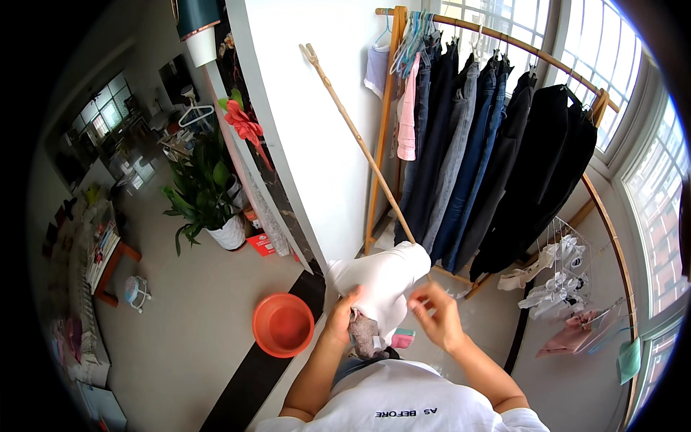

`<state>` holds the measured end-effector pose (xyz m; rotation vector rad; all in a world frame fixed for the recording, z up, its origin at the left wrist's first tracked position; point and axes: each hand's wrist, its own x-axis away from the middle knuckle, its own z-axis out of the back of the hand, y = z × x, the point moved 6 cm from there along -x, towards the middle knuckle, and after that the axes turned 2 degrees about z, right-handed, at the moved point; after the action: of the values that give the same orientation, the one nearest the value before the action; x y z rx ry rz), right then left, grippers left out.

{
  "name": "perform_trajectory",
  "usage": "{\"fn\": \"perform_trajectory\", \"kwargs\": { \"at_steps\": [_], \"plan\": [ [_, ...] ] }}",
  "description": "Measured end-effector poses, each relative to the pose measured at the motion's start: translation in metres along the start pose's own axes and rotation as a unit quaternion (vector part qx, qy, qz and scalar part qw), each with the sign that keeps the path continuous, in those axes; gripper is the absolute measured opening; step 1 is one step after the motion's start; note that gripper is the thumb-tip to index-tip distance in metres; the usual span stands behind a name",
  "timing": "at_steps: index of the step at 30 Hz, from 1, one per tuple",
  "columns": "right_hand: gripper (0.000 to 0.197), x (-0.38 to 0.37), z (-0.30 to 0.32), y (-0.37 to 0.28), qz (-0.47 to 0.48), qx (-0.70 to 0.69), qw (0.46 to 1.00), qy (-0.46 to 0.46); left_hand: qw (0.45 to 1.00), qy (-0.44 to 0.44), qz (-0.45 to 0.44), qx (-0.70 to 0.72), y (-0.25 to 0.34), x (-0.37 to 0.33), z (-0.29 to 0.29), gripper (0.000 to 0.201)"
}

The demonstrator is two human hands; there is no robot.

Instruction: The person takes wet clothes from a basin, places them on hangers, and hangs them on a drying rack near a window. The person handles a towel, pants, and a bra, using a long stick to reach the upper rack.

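A white garment (385,281) is bunched in front of my body, with my left hand (341,318) closed on its left side. Below that hand hangs a fuzzy grey-brown cloth (365,333); whether the hand grips it too cannot be made out. My right hand (439,317) is raised just right of the garment, apart from it. Its fingers are loosely curled, with a gap to the thumb, and hold nothing visible. A long wooden pole (360,138) leans on the white wall, its lower part passing behind the garment.
A wooden rack (497,36) carries jeans (450,162) and black clothes (551,158). At right hang small white pieces (558,277) and a pink cloth (572,338). On the floor at left stand an orange-red basin (283,325), a potted plant (205,183) and a small stool (137,293).
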<state>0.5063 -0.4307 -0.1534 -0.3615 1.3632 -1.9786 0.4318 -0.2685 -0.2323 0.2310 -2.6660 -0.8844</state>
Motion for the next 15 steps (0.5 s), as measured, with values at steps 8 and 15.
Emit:
{"fn": "perform_trajectory", "kwargs": {
  "at_steps": [8,15],
  "plan": [
    [0.028,-0.030,0.006,0.032,-0.078,-0.296,0.951,-0.050,0.992,0.003,-0.014,-0.127,-0.004,0.006,0.016,0.048],
    [0.024,-0.044,0.017,-0.008,0.015,-0.268,0.963,-0.015,0.986,0.000,0.022,-0.167,0.009,0.012,0.001,0.038]
  ]
}}
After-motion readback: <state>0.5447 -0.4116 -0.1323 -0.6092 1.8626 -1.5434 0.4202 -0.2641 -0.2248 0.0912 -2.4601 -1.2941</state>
